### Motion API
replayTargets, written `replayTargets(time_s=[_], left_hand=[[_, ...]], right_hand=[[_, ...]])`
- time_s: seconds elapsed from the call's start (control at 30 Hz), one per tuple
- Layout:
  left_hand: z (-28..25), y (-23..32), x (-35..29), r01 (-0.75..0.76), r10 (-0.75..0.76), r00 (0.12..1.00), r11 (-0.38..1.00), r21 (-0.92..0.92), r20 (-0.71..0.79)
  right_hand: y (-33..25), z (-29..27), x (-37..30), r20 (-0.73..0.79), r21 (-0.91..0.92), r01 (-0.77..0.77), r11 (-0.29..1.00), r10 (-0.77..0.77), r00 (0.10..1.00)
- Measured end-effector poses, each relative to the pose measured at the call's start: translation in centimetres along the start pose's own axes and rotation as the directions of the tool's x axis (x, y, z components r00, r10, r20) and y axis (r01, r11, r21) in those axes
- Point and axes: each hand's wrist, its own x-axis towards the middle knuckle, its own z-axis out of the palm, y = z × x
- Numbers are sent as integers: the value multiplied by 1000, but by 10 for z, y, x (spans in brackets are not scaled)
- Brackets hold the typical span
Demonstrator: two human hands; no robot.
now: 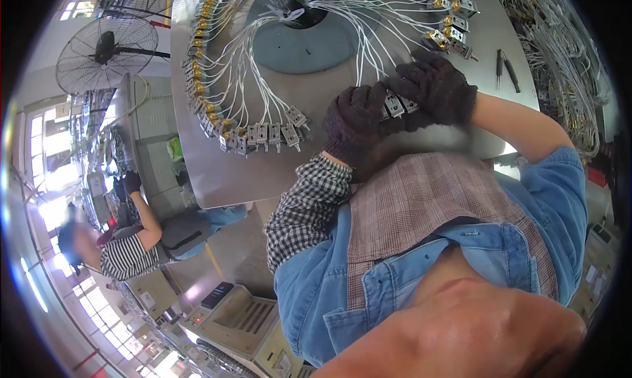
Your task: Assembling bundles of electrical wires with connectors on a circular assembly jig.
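Both my hands wear dark knitted gloves and work close together at the near edge of the metal table [217,174]. Small boxy metal parts [394,105] with thin white leads show between them. My left hand [355,118] has its fingers curled against the left side of these parts. From the right, my right hand [438,88] closes round them, its fingers bent over the top. The gloves hide part of the grip. More of the same metal parts [273,134], some with gold-coloured ends, lie in a curved row along the table's left side.
White leads [243,75] fan out from a bundle above a grey round pad [303,49]. Two dark slim hand tools [507,72] lie at the table's right. Coiled leads [559,62] hang beyond it. A co-worker [131,253] sits at another bench on the left, near a large fan [105,49].
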Motion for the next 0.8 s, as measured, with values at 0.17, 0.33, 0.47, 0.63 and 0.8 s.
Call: replayTargets(time_s=[0.17,0.33,0.47,0.63,0.8], left_hand=[[-6,0,7,43,-38,991,999,-32,129],[0,-20,11,34,-34,969,999,4,246],[-8,-22,31,115,-50,903,985,-128,426],[0,-22,26,62,-25,944,993,-103,328],[-3,-10,23,79,-70,957,997,-23,280]], right_hand=[[-3,-5,11,248,103,-97,990,69,966],[9,-13,34,359,169,-143,975,74,930],[20,-1,25,307,275,-147,950,58,950],[7,-3,8,208,176,-255,951,217,954],[-7,-33,4,456,213,-596,774,461,762]])
